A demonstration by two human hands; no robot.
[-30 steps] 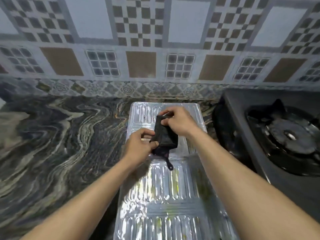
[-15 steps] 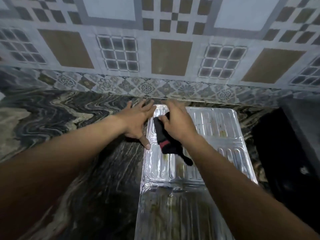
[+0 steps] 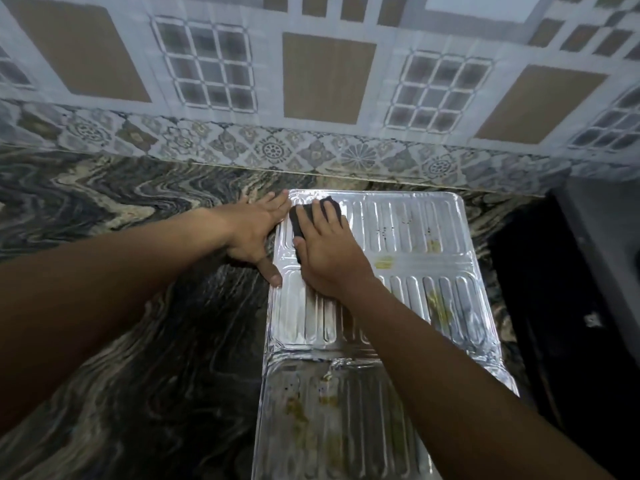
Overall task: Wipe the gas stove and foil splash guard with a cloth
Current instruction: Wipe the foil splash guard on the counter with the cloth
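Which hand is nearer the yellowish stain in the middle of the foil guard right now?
The right hand. It presses the dark cloth flat on the foil guard, just left of the stain. The left hand rests farther left, at the guard's edge on the counter.

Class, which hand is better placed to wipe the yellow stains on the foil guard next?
Right hand: it presses the dark cloth on the foil splash guard; the left hand braces its edge.
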